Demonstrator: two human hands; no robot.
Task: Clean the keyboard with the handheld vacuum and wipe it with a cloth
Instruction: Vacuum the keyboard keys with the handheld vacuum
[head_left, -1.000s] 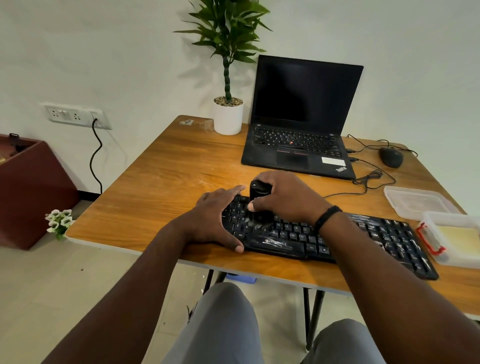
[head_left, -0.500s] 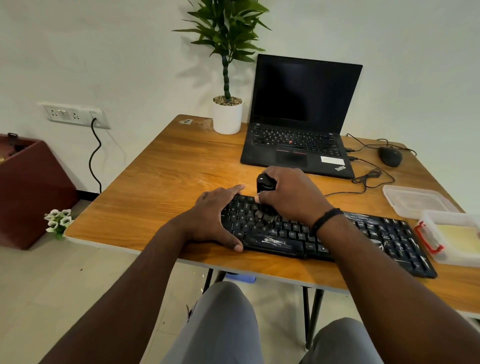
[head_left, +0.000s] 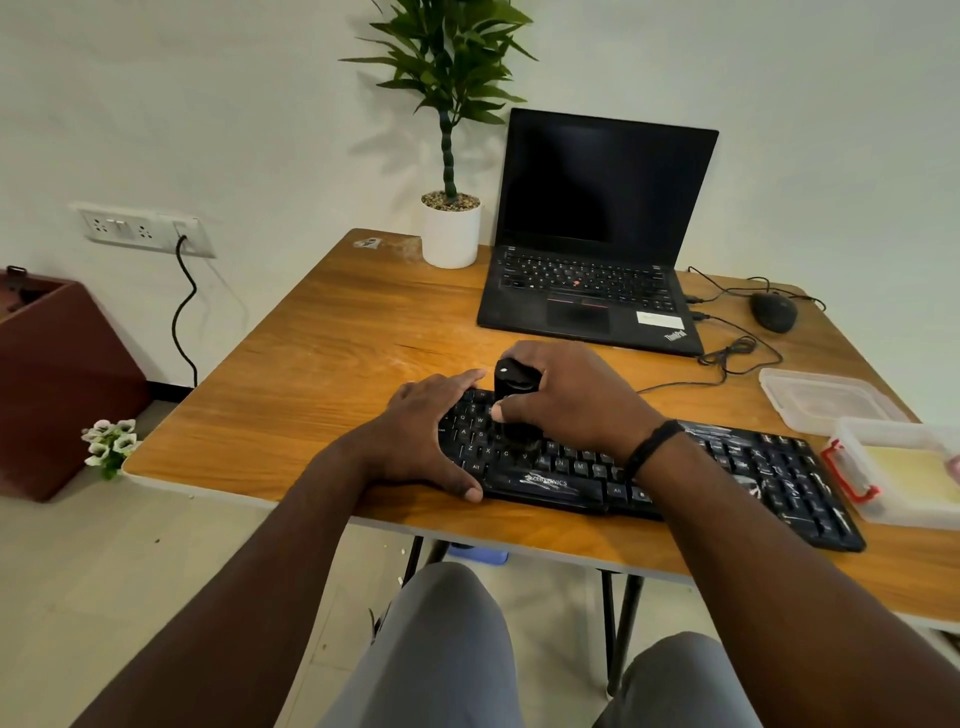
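Wooden table (head_left: 322, 374) | 1 keyboard (head_left: 727, 467), 6 o'clock | right hand (head_left: 576, 400) grips 1 upright vacuum (head_left: 511, 384) on keys | left hand (head_left: 415, 431) flat, steadying keyboard's 9 o'clock end | 1 laptop (head_left: 597, 244), 12 o'clock

My right hand (head_left: 576, 400) holds a glossy black handheld vacuum (head_left: 514, 400). The keyboard (head_left: 727, 467) is black with white key legends and white streak graphics. The table (head_left: 322, 353) is orange-brown with a wood-grain pattern. My wristband (head_left: 652, 444) is black. The laptop (head_left: 597, 249) is black with a red pointing nub. The mouse (head_left: 774, 310) is black. The plant pot (head_left: 450, 236) is white, its leaves green. The container (head_left: 904, 473) is clear with a red latch and pale yellow contents.
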